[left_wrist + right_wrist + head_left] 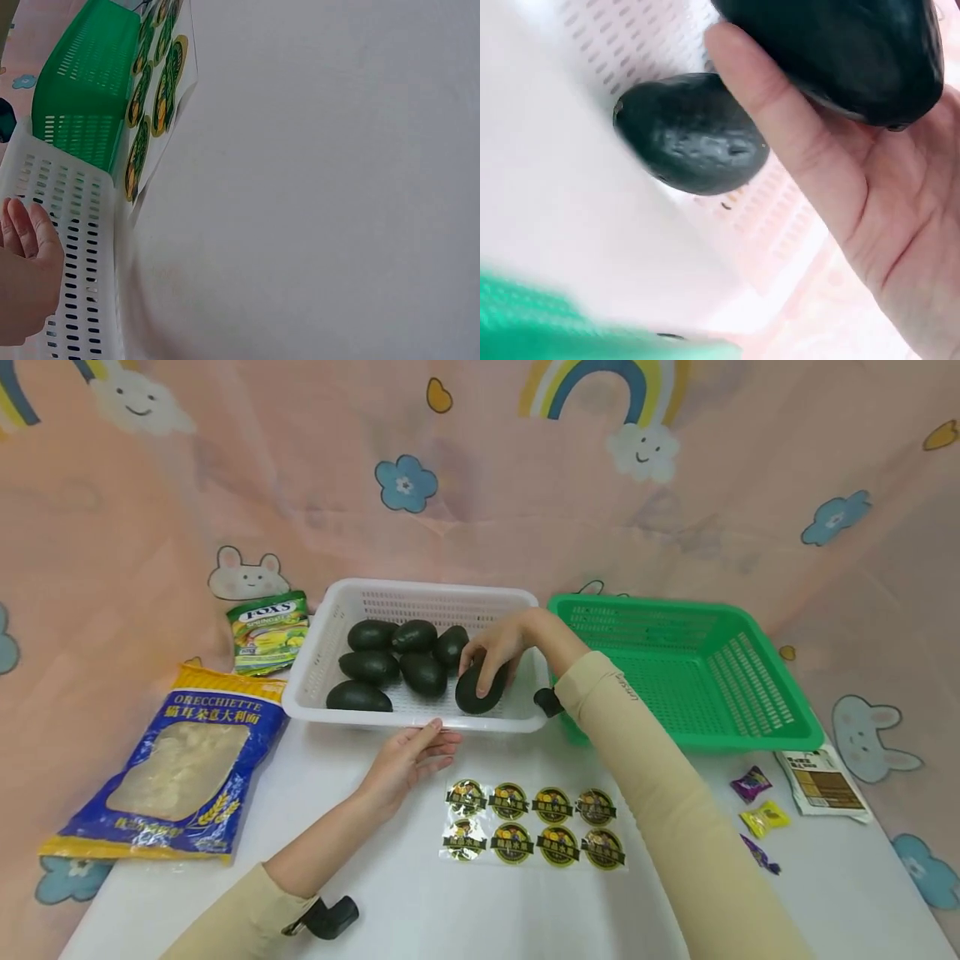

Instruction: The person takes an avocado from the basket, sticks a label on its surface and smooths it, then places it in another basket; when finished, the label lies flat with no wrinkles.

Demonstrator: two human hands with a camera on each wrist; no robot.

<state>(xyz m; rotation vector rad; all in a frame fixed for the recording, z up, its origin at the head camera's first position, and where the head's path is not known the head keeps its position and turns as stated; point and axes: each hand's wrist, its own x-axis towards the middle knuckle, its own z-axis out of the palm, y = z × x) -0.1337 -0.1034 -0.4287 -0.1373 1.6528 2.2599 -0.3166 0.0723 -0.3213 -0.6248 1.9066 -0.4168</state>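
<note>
Inside the white basket (435, 720), near its right end, my right hand (498, 647) grips a dark green avocado (471, 695) from above. The right wrist view shows that avocado (840, 52) close up, against the fingers and palm. Several other avocados (423, 675) lie in the basket's left and middle. At the front rim is my left hand (401, 764), its thumb touching the rim and its fingers extended loosely below. The left wrist view has this hand (30, 277) beside the basket's slotted wall (79, 247).
A green basket (750, 742) stands at the right. In front lies a sheet of round stickers (532, 822). A pasta bag (180, 760) and a green candy bag (268, 631) are at left. Small wrapped candies (765, 818) and a white packet (825, 783) lie at right.
</note>
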